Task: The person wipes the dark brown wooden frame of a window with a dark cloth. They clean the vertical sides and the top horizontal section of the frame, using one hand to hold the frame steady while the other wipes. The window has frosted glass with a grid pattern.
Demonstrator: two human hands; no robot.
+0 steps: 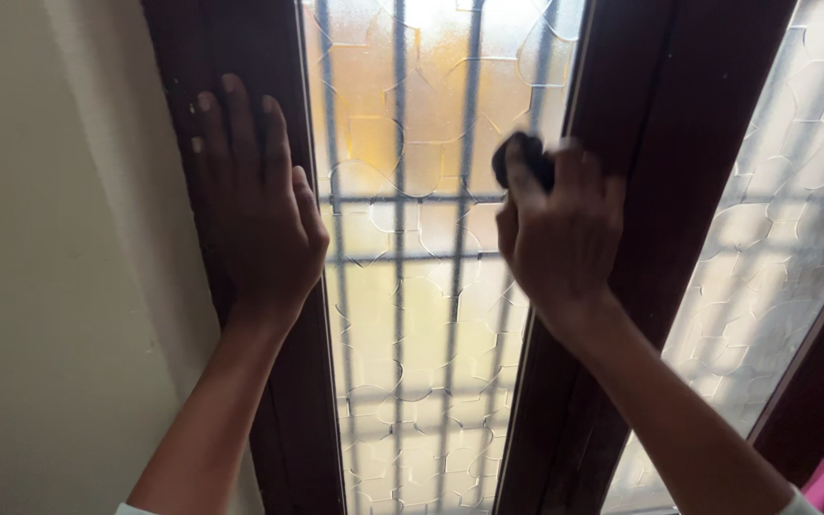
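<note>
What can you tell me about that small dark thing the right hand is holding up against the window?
The dark cloth is a small, black, soft-looking wad, though blur hides its weave. Most of it is buried in the right hand, whose fingers curl around it; only a rounded lump pokes out above them. It is held high, where the patterned glass pane meets the dark brown wooden frame. Whether it actually touches either, I cannot tell.

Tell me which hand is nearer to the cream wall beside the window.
Left. The left hand lies flat on the dark frame post that borders the wall. The right hand, holding a dark cloth, is on the far side of the glass pane.
</note>
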